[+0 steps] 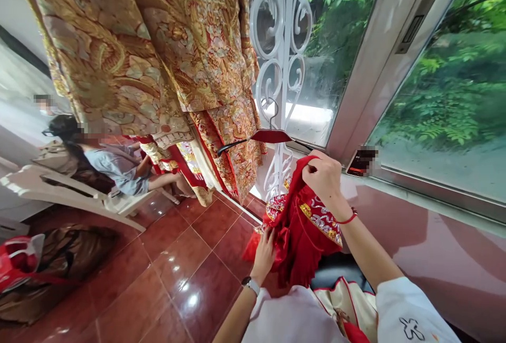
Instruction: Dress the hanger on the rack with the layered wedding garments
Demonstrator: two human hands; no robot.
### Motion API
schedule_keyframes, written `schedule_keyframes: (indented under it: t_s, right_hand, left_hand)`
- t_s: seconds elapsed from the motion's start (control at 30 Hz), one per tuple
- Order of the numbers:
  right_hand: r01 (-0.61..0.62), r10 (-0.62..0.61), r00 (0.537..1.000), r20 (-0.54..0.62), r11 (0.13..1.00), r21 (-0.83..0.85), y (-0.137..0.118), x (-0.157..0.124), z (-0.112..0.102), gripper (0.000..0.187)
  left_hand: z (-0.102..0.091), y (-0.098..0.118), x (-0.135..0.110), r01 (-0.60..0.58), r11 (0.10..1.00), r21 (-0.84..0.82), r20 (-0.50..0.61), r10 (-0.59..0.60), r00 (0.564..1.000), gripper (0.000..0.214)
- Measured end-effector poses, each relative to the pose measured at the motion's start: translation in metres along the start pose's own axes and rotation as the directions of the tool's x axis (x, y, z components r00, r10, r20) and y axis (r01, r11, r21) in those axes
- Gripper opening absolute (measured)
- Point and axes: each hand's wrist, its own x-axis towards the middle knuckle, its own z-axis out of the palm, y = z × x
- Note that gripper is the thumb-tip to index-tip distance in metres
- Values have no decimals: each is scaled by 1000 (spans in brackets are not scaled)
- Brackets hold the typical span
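red garment (298, 235) in 2 hands (323, 177), hanger (271, 136)

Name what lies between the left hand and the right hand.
In the head view, a red garment fills the stretch between the left hand and the right hand, its bunched folds reaching up to the right.

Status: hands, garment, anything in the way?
Right hand gripping red garment by hanger. Left hand lower on garment. Gold garments hang beside hanger; neither hand visibly blocked.

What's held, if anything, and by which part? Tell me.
Right hand grips the red embroidered garment by its top; left hand touches it lower down, grip unclear.
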Motion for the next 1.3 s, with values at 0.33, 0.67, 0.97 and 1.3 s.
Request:
schedule_keyframes:
  t_s: [0.33, 0.67, 0.97, 1.3]
  right_hand:
    - [25, -27, 999, 36, 998, 62, -6, 4, -5, 23]
    - [-83, 82, 996, -43, 996, -20, 29, 10, -5, 21]
    - [-39, 40, 999, -26, 998, 44, 5, 16, 3, 21]
    - [-100, 100, 995, 12, 991, 88, 21, 8, -14, 24]
  left_hand:
    - [3, 11, 30, 208, 978, -12, -87, -208, 974, 26]
    - [-97, -42, -58, 227, 659, -717, -15, -340, 940, 27]
    - [-91, 17, 14, 47, 983, -176, 144, -21, 989, 25]
    - [-41, -7, 54, 129, 988, 81, -105, -120, 987, 44]
